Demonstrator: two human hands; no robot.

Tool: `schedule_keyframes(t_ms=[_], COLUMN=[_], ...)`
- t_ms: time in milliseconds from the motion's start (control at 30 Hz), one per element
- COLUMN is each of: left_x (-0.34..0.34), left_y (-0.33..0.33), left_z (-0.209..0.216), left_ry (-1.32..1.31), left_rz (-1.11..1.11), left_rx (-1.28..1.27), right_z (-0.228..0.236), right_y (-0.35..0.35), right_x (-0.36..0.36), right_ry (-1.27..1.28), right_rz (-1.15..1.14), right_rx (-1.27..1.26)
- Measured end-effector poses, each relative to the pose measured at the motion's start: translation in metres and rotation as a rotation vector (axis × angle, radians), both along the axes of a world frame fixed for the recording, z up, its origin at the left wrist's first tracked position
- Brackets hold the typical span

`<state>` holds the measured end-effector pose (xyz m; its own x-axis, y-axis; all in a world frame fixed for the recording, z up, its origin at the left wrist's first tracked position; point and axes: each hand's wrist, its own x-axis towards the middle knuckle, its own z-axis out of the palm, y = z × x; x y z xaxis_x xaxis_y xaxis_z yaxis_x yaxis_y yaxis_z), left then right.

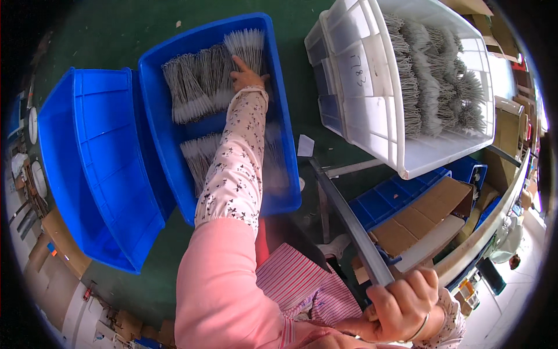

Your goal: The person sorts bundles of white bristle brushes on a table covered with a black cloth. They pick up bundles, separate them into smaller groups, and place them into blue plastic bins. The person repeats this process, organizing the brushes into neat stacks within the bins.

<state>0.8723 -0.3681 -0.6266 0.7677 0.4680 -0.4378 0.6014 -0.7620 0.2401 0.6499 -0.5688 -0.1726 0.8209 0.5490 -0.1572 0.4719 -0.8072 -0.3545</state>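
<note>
My left hand [249,77] reaches into a blue bin [204,217], its fingers spread on a bundle of wire-handled brushes [244,42] with white bristles. It lies at the wire end of that bundle, thumb to the right. Beside it are more brush bundles [189,87], laid in rows with bristles toward me. Nearer in the bin, another bundle [200,154] is partly covered by my sleeve. At the lower right, my right hand [404,305] is closed around the end of a grey metal rail [354,232].
Empty-looking nested blue bins [110,151] stand at left on the green floor [232,11]. A white crate [363,87] of similar wire brushes rests tilted at upper right, above the rail. Below it are a blue crate [395,198] and cardboard [421,215].
</note>
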Motion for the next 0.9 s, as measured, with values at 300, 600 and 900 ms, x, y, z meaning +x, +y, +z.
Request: schedule_keyframes(t_ms=[300, 600, 900], left_x=[0.023, 0.022, -0.03], left_y=[0.004, 0.014, 0.033], left_z=[-0.031, 0.002, 0.052], left_ry=[0.211, 0.339, 0.022], left_rz=[-0.033, -0.174, -0.045], left_rx=[0.042, -0.039, -0.152], right_z=[0.022, -0.003, 0.0], right_y=[0.004, -0.005, 0.001], right_x=[0.028, -0.005, -0.004], right_ry=[0.345, 0.042, -0.075], right_rz=[0.024, -0.055, -0.023], right_rx=[-0.128, 0.053, 0.158])
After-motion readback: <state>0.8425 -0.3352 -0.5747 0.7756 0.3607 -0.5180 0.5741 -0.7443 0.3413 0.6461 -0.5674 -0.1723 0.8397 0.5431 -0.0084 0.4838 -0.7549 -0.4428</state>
